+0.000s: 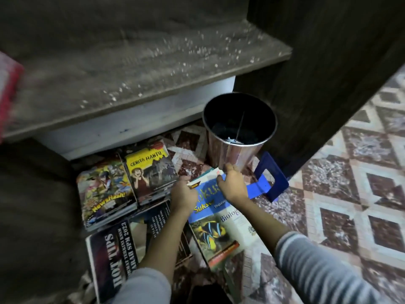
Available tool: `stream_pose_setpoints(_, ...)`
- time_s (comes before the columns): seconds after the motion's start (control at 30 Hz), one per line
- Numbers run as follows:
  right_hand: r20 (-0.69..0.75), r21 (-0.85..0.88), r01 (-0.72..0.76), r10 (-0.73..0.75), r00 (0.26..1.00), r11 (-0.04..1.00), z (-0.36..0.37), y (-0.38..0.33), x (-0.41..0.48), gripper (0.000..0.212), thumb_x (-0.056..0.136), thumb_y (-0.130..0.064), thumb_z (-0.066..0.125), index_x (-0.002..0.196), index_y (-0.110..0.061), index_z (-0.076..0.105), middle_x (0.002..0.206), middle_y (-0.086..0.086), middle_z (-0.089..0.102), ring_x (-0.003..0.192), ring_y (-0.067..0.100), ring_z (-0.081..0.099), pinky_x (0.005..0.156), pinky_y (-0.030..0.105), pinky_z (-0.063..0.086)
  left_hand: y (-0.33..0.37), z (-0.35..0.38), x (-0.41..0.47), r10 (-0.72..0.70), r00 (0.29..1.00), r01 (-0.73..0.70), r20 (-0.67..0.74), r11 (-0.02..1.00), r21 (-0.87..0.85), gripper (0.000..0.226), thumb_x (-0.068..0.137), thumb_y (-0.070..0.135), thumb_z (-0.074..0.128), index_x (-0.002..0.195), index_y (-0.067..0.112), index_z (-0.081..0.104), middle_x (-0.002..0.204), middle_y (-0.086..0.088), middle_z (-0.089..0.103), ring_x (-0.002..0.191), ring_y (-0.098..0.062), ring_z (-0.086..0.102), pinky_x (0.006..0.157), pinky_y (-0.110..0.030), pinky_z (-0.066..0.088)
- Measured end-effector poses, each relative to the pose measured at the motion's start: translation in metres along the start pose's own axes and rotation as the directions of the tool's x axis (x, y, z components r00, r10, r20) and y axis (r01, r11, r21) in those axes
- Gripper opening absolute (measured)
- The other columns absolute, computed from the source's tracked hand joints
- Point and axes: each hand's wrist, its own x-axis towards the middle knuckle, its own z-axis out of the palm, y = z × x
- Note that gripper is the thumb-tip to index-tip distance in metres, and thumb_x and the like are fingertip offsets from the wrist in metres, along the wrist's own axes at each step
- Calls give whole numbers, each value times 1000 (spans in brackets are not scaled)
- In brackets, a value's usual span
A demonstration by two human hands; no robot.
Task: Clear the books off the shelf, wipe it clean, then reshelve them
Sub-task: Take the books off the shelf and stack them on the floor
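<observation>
1. In the middle of the frame we see both hands on the biology book (219, 229), which lies on the tiled floor (350, 172) with its blue top end pointing up toward the bin
2. The left hand (183, 197) grasps the book's upper left corner, its fingers curled over the edge
3. The right hand (232, 185) grasps the top edge just to the right, its fingers bent over the blue cover
4. The shelf (131, 69) spans the upper left of the frame, and we see its grey board dusty and strewn with white specks
5. Left of the hands, the Newsflash comic (105, 194) and the Cerita Hantu book (151, 172) lie side by side on the floor, touching, just below the shelf's front edge
6. The Hot Tips book (114, 255) lies in the lower left, partly under the left forearm
7. The metal bin (238, 132) stands upright just above the right hand, and a blue bookend (269, 178) sits just beside its foot to the right
8. At the far left edge we see a blurred red thing (8, 88) and cannot tell what it is
</observation>
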Motion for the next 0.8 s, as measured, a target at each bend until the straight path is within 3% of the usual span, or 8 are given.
stream_pose_setpoints(0.07, -91, 103, 51, -42, 995, 993, -12, -17, -9, 24, 89, -7, 51, 111, 0, 56, 115, 18, 55, 107, 34, 52, 85, 32, 37, 16, -19, -11, 42, 998, -44, -55, 999, -18, 43, 86, -8, 45, 126, 8, 52, 114, -16, 61, 78, -29, 62, 53, -25, 44)
stream_pose_setpoints(0.17, -225, 253, 107, -49, 973, 961, -30, -48, -23, 19, 87, -5, 53, 104, -3, 62, 108, 15, 60, 103, 31, 56, 88, 32, 38, 41, -54, -29, 106, 981, -120, -161, 990, -78, 39, 87, -3, 49, 124, 6, 54, 118, -10, 61, 98, -24, 59, 73, -21, 42)
stream_pose_setpoints(0.37, -369, 386, 327, -180, 912, 863, -69, -126, -55, 16, 83, 2, 55, 96, -2, 64, 98, 16, 63, 93, 31, 59, 85, 30, 39, 74, -123, -72, 199, 884, -275, -424, 953, -125, 36, 81, -5, 47, 112, 6, 62, 109, -12, 65, 101, -25, 60, 85, -20, 40)
stream_pose_setpoints(0.47, -405, 391, 432, -270, 874, 813, -84, -163, -70, 15, 83, 4, 56, 95, -1, 64, 97, 17, 63, 90, 30, 59, 80, 23, 36, 79, -160, -92, 257, 807, -359, -532, 928, -97, 35, 81, -6, 47, 111, 8, 61, 110, -11, 63, 103, -25, 59, 90, -27, 42)
stream_pose_setpoints(0.57, -417, 401, 524, -359, 835, 751, -95, -201, -87, 15, 85, 4, 55, 96, 0, 63, 96, 15, 61, 80, 21, 53, 73, 19, 33, 79, -202, -111, 306, 709, -425, -635, 904, -39, 35, 81, -7, 49, 110, 8, 60, 109, -9, 57, 97, -23, 56, 84, -18, 35)
stream_pose_setpoints(0.63, -420, 408, 568, -405, 812, 715, -99, -225, -96, 15, 87, 3, 54, 97, -2, 63, 97, 11, 60, 82, 15, 49, 72, 15, 30, 79, -228, -120, 318, 639, -441, -700, 897, 5, 34, 80, -6, 51, 109, 8, 60, 109, -8, 56, 96, -21, 54, 81, -16, 32)
stream_pose_setpoints(0.8, -410, 441, 649, -504, 761, 620, -96, -282, -111, 16, 88, 0, 53, 98, -5, 63, 99, 8, 60, 89, 13, 51, 76, 17, 32, 82, -294, -133, 335, 488, -470, -806, 879, 80, 31, 78, -9, 53, 107, 0, 60, 111, -17, 57, 107, -31, 53, 92, -23, 32)
